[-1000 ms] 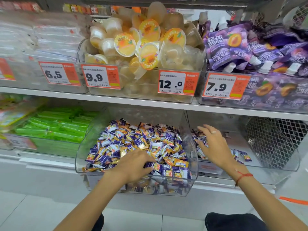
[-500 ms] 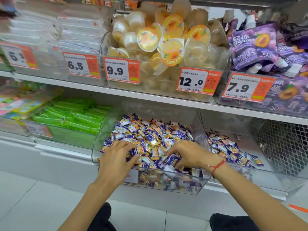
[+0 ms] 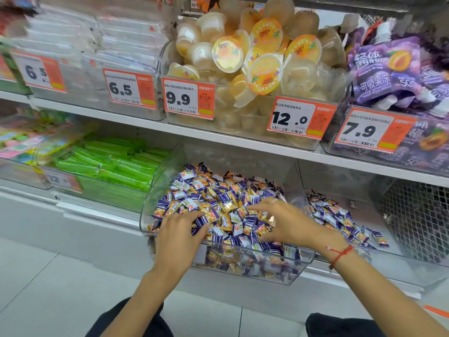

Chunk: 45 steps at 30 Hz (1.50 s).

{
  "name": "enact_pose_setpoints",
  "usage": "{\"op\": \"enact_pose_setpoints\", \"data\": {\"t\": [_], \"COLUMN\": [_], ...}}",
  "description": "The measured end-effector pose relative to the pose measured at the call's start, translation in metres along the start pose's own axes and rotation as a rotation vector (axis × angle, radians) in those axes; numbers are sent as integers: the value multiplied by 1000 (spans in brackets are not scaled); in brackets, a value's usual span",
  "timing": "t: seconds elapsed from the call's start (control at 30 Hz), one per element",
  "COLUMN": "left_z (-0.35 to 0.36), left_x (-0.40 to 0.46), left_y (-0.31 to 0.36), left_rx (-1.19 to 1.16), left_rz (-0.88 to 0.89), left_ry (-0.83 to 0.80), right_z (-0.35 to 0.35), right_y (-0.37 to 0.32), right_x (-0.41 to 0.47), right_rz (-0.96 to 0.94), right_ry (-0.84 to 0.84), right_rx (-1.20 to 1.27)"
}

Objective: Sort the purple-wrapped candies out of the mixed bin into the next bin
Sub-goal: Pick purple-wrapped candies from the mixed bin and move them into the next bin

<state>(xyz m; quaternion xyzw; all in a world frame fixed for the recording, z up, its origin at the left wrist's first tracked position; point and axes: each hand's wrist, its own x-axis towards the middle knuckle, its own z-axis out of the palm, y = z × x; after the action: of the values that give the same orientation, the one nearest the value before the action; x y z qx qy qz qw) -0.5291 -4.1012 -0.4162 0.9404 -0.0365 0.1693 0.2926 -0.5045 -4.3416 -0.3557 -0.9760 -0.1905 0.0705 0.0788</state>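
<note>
Shop shelving faces me, clear bins along the lower shelf. Both hands work the mixed bin point(image 3: 279, 273) to rake purple candies point(image 3: 224, 198) loose: left hand point(image 3: 179, 233) curled into the pile, right hand point(image 3: 283, 221) spread, pinching nothing I can tell. Sorted ones lie in the next bin point(image 3: 398, 268), just right.

A single head view is given, aimed forward and downward at close range; the mixed bin point(image 3: 295, 268) is framed toward 6 o'clock.
</note>
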Motion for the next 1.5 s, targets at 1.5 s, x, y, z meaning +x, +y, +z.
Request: {"op": "enact_pose_setpoints", "data": {"t": [1.5], "left_z": [11], "left_x": [-11], "left_y": [-4], "left_rx": [-52], "left_rz": [-42], "left_ry": [120], "right_z": [15], "right_y": [-15], "right_x": [-21], "right_rz": [-38], "right_ry": [459], "right_rx": [844]}}
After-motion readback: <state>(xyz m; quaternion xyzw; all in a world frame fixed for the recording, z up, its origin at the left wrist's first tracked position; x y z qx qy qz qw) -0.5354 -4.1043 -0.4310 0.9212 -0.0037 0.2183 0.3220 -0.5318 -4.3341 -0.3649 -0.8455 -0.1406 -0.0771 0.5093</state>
